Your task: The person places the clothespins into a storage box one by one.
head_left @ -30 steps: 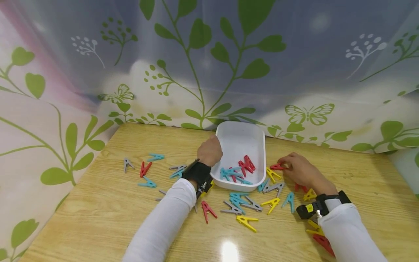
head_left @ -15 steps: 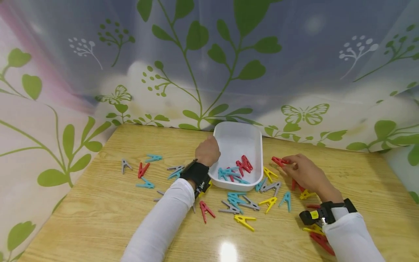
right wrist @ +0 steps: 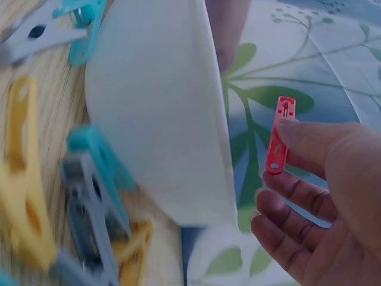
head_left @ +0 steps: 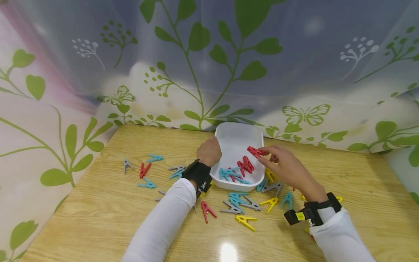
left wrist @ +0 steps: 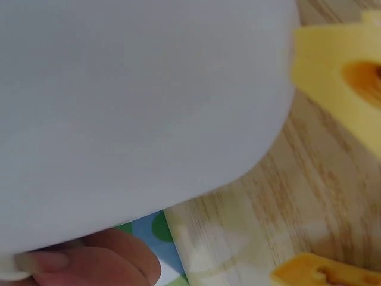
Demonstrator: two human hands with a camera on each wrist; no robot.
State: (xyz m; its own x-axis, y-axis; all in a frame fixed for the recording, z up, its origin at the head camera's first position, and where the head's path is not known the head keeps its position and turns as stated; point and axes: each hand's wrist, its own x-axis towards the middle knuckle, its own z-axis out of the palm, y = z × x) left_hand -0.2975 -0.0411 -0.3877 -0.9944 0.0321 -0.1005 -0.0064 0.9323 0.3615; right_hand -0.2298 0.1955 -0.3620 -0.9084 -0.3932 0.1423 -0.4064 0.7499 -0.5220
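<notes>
My right hand [head_left: 288, 168] pinches a red clothespin [head_left: 255, 152] between thumb and fingers, above the right rim of a white plastic tub [head_left: 240, 127]. In the right wrist view the same red clothespin [right wrist: 281, 134] stands upright against the thumb, apart from the tub's wall [right wrist: 172, 107]. Curled at the tub's left rim, my left hand [head_left: 209, 151] holds it; in the left wrist view its fingers [left wrist: 107, 262] meet the tub's edge. Inside the tub lie several red clothespins [head_left: 245, 165] and blue clothespins [head_left: 229, 173], gathered toward the near end.
Loose clothespins lie around the tub on the wooden table [head_left: 108, 218]: a blue one [head_left: 287, 200], a yellow one [head_left: 245, 222], a red one [head_left: 207, 211] and several more. A grey one [head_left: 127, 166] lies far left. A leaf-patterned cloth [head_left: 203, 72] hangs behind the table.
My right hand has lifted the red clothespin from the right side of the table and carried it left over the tub's rim. The left hand stays at the tub.
</notes>
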